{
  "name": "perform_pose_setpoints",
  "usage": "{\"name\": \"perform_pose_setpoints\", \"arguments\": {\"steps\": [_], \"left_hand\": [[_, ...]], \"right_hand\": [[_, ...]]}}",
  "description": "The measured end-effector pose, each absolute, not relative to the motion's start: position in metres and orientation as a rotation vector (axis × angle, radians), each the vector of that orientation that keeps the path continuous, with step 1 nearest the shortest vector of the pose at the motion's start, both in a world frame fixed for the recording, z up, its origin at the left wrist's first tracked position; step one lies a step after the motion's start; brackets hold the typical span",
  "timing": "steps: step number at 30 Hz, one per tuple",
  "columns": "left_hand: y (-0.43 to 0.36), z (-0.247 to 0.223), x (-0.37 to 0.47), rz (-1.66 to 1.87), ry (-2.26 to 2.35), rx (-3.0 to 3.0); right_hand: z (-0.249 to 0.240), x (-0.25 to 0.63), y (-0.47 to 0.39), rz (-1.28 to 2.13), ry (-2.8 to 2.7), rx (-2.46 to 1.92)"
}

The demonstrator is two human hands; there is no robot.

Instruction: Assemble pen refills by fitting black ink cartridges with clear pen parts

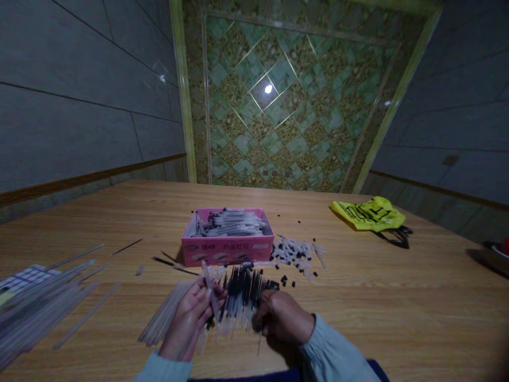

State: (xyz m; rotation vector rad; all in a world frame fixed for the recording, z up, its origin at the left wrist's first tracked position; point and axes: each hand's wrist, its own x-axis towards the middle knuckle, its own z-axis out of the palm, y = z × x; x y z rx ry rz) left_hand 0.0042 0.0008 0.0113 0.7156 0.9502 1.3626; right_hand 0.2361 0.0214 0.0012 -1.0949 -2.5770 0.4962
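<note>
My left hand is closed on a short translucent white tube, held slanting upward between thumb and fingers. My right hand is curled in a pinch at the right end of a row of thin black-and-clear sticks, which look like pen refills. What its fingertips hold, if anything, is too small to make out. Under and left of my left hand lies a bundle of clear tubes. Just beyond the row stands a pink box filled with whitish tubes that have some dark ends.
Small white and black caps are scattered right of the box. A larger bundle of long clear tubes lies at left by a checked cloth. A yellow bag with black straps rests at far right. Walls enclose the wooden table.
</note>
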Motion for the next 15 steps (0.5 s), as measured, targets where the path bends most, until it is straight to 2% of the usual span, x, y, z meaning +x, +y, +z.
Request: {"name": "perform_pose_setpoints", "arguments": {"steps": [15], "left_hand": [[0.0041, 0.0018, 0.0002, 1.351, 0.94, 0.605]], "right_hand": [[0.0076, 0.2251, 0.0106, 0.258, -2.707, -1.151]]}}
